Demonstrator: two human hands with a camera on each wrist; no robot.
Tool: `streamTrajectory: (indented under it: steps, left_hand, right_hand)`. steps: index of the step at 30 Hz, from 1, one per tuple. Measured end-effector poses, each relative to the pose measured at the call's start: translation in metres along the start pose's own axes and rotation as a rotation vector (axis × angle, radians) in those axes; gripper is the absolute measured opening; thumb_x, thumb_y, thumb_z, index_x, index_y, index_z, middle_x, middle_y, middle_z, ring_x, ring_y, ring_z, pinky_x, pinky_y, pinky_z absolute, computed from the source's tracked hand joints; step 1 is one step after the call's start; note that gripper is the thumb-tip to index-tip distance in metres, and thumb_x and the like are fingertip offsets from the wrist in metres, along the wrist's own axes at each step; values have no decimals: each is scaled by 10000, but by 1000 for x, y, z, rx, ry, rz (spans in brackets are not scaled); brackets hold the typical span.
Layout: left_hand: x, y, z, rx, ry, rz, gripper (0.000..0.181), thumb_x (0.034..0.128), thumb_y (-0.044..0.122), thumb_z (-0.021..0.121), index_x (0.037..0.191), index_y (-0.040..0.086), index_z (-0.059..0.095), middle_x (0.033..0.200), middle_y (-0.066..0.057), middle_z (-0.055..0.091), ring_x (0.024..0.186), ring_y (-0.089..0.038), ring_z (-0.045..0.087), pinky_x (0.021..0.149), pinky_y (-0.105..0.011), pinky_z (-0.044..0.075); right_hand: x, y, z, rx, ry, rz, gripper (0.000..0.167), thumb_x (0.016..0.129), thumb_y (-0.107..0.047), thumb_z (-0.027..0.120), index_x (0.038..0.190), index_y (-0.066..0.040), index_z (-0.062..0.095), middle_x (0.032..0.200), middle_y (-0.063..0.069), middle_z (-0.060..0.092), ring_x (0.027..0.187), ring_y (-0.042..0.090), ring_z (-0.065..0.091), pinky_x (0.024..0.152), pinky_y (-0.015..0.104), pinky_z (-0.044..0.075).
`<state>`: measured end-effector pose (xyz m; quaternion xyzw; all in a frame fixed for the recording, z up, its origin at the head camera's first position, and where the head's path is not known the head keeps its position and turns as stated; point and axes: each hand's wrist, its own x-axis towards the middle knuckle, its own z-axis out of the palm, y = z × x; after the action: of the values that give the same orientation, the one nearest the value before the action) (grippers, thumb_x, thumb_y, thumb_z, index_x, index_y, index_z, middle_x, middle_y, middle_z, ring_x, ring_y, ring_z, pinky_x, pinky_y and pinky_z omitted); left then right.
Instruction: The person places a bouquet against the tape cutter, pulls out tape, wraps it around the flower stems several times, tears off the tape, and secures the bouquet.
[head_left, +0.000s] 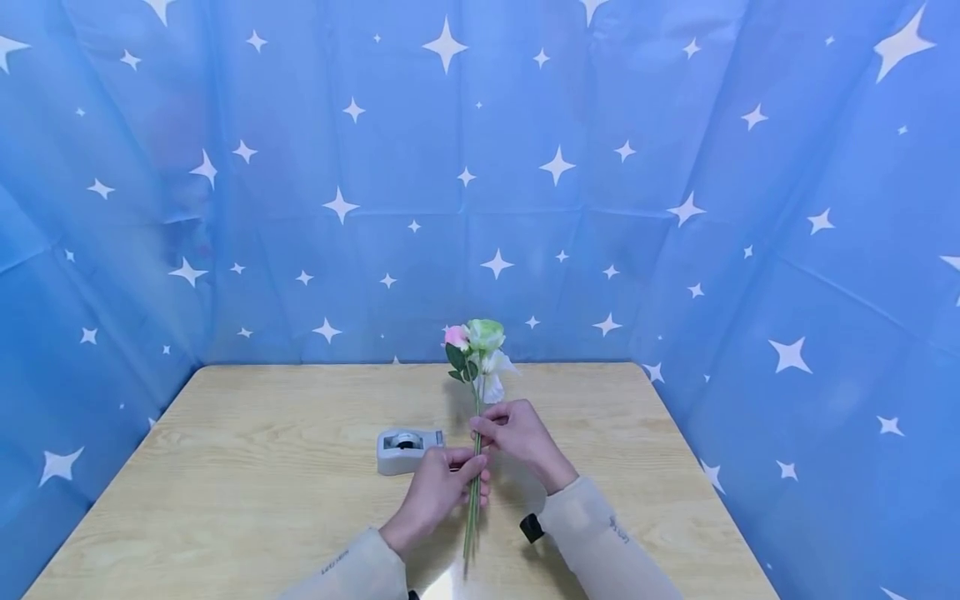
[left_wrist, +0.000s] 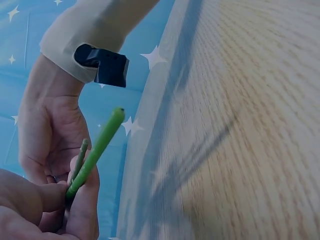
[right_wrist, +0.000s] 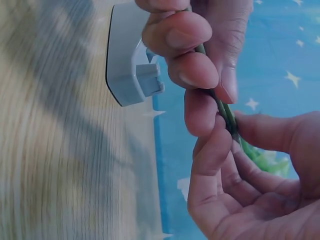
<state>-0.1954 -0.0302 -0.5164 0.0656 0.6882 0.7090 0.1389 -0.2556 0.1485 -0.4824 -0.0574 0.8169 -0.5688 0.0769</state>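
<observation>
A small bunch of artificial flowers stands above the table in the head view: a pink bloom (head_left: 456, 336), a pale green bloom (head_left: 486, 334) and a white bloom (head_left: 492, 375), with dark green leaves. My left hand (head_left: 441, 490) grips the green stems (head_left: 472, 521) low down, thumb across them. Higher up, just under the leaves, my right hand (head_left: 521, 435) pinches the same stems between thumb and fingers. In the left wrist view, cut stem ends (left_wrist: 102, 140) stick out past the left hand. The right wrist view has both hands close together on the stems.
A light grey tape dispenser (head_left: 405, 451) stands on the wooden table (head_left: 285, 467), just behind and left of the left hand. Blue curtains (head_left: 420, 150) with white stars surround the table's back and sides.
</observation>
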Motion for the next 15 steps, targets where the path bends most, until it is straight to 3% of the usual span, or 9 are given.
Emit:
streamTrajectory:
  steps: [6,11,15]
  left_hand:
    - [-3,-7,-3,-43,-43,-17,348,1215,176,644,1371,-118,746,1109,-171,813,814,-153,813,816,-362,743]
    - [-5,-8,-8,-94,-104,-54,395,1237,158,586,1478,-143,673,1185,-198,804,893,-172,842,926,-411,752]
    - [-7,-9,-11,-78,-85,-54,381,1219,146,626,1471,-130,696,1179,-222,807,964,-232,859,945,-422,751]
  right_hand:
    - [2,3,1,9,-37,-17,193,1125,-120,779,1104,58,850,930,136,848,761,136,740,774,294,666]
    - [2,2,2,23,-62,-17,225,1137,-112,760,1147,102,828,963,152,859,781,154,747,790,293,694]
    - [3,4,3,49,-81,-3,253,1148,-127,752,1178,115,820,1008,187,867,793,145,739,814,300,702]
